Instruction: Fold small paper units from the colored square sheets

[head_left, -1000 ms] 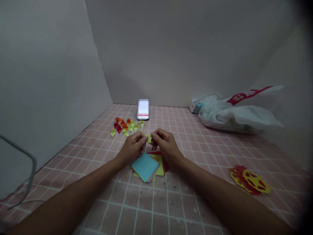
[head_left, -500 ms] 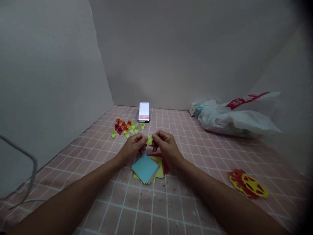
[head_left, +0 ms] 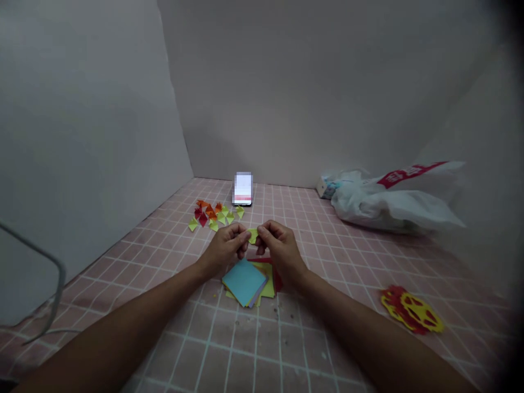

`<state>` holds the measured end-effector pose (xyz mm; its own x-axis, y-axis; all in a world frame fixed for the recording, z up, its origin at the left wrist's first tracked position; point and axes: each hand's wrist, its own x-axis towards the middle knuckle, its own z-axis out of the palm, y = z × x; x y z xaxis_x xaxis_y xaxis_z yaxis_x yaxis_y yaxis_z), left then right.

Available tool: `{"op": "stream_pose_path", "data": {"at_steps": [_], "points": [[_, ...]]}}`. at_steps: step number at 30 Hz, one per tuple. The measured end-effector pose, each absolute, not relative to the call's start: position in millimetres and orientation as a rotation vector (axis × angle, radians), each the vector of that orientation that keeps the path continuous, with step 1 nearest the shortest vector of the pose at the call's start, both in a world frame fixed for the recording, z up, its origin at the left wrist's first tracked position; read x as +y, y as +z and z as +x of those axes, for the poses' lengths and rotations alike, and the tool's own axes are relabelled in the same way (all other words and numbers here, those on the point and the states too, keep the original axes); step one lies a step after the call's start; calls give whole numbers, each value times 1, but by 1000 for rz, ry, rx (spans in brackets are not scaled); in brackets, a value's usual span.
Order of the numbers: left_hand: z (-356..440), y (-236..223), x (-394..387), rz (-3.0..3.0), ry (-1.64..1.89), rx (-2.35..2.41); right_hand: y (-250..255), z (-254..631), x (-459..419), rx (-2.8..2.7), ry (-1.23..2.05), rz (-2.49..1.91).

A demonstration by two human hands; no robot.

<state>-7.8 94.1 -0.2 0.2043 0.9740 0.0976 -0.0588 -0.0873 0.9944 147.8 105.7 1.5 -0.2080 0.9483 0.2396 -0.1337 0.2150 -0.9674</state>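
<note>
Head view. A fanned stack of square coloured paper sheets [head_left: 244, 282], light blue uppermost with yellow, purple and red edges showing, lies on the pink surface with a white grid [head_left: 204, 360] and serves as the landmark. Just beyond the stack, a small folded yellow paper piece [head_left: 253, 236] is pinched between the two hands: the left hand [head_left: 227, 244] grips its left edge between thumb and curled fingers, the right hand [head_left: 281, 244] its right edge in like fashion.

Farther beyond the stack and to its left lies a cluster of small folded paper shapes in orange, red and yellow [head_left: 210, 212]; behind the stack, near the rear wall [head_left: 278, 109], a lit rectangular screen [head_left: 243, 189] leans back. Far right of and beyond the stack, a white plastic bag with a red printed band [head_left: 385, 207] rests against a small pale box [head_left: 326, 186]. Well to the right of the stack lie flat red and yellow openwork cut-outs [head_left: 411, 309]; well to its left, a grey cable [head_left: 61, 273] curves down.
</note>
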Motion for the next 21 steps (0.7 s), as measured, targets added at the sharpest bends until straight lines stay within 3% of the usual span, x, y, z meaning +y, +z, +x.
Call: {"op": "stream_pose_path", "data": {"at_steps": [12,21], "points": [[-5,17,82,1629,1231,994,23,155,116,-1604,1350,-702],[9,27,80,1576,1181,936,42,165,100,-1583,1166,-907]]}}
